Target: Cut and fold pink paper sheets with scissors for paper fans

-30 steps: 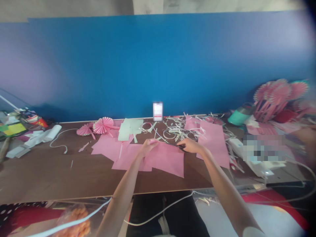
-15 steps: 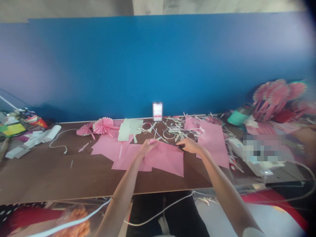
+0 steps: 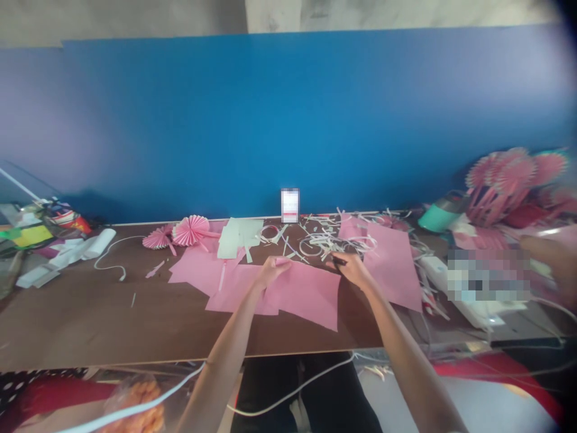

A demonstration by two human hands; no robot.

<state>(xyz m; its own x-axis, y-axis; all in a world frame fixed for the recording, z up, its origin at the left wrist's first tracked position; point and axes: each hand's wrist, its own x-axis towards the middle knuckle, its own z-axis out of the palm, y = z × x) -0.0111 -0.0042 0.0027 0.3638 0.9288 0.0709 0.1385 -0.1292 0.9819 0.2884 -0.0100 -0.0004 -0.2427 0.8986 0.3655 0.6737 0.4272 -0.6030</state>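
Observation:
My left hand [image 3: 273,269] is closed, pinching the upper left edge of a pink paper sheet [image 3: 311,294] between thumb and fingers. The sheet slants down toward the front of the brown table [image 3: 112,325], overlapping other pink paper [image 3: 238,288]. My right hand [image 3: 351,267] is closed around a small dark tool [image 3: 339,260], whose exact kind is too unclear to make out. It is just off the sheet's upper right corner, apart from the paper. Another pink sheet [image 3: 392,264] lies right of this hand.
White paper strips [image 3: 324,240] are scattered behind my hands. Pink pleated fans [image 3: 192,231] and pale green paper [image 3: 238,237] lie left. A phone [image 3: 290,205] stands against the blue panel [image 3: 288,120]. A white power strip [image 3: 451,291] and another person's blurred arm [image 3: 550,264] are right.
My right hand has moved slightly right, taking the dark tool away from the sheet's upper edge. My left hand keeps its pinch. The view has shifted a little.

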